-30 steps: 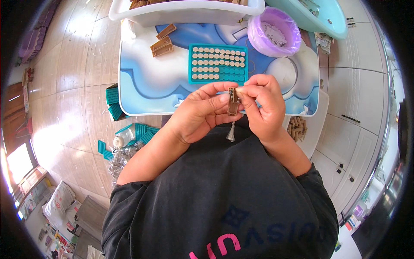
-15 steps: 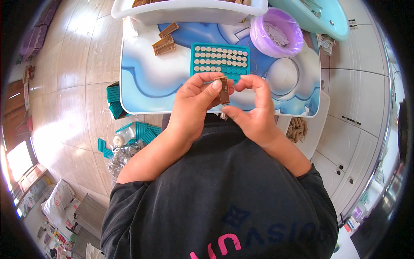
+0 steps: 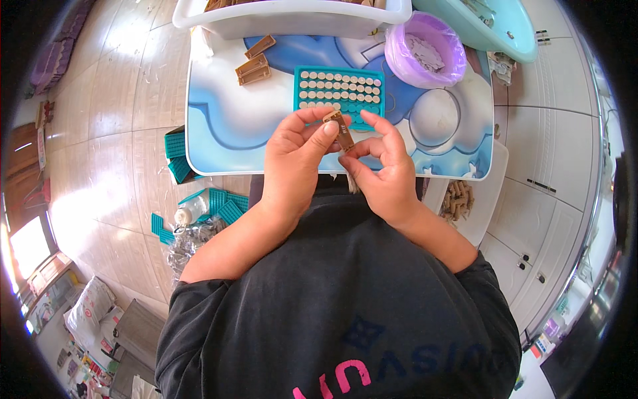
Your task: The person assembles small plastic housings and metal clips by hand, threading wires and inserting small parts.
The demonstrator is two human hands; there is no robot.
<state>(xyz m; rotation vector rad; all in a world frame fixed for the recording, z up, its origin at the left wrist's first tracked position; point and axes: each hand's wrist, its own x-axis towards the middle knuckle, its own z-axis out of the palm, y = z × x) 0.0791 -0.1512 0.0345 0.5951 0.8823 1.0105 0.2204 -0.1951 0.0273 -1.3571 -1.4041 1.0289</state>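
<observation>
Brown casing (image 3: 345, 138), small and oblong, is held in front of the body, above the near edge of the bench (image 3: 232, 136), and lies tilted, its upper end leaning left. The left hand (image 3: 294, 159) pinches it: the thumb presses on the visible face, and the other fingers are bent behind it. The right hand (image 3: 393, 178) is at the lower end of the casing, thumb and one finger drawn close together there and the forefinger raised apart; whether these fingers grip the casing cannot be told. A pale strand (image 3: 352, 183), too blurred to identify, hangs just below the right thumb.

Directly beyond the fingers is a teal tray (image 3: 296, 86) bearing rows of pale round discs (image 3: 338, 86). Its upper three rows appear filled; the next is part filled, and the left hand hides some of the lower area. Beyond the fingers to the left, three brown open casings (image 3: 252, 68) lie near one another on the bench. Farther beyond stands a white bin (image 3: 292, 26) with brown pieces in it. Beyond the fingers to the right is a purple-lined tub (image 3: 397, 65) containing pale scraps (image 3: 425, 54), with a turquoise basin (image 3: 517, 41) farther out. Right of the fingers, past the bench edge, lies a pile of light-brown pieces (image 3: 458, 199)
</observation>
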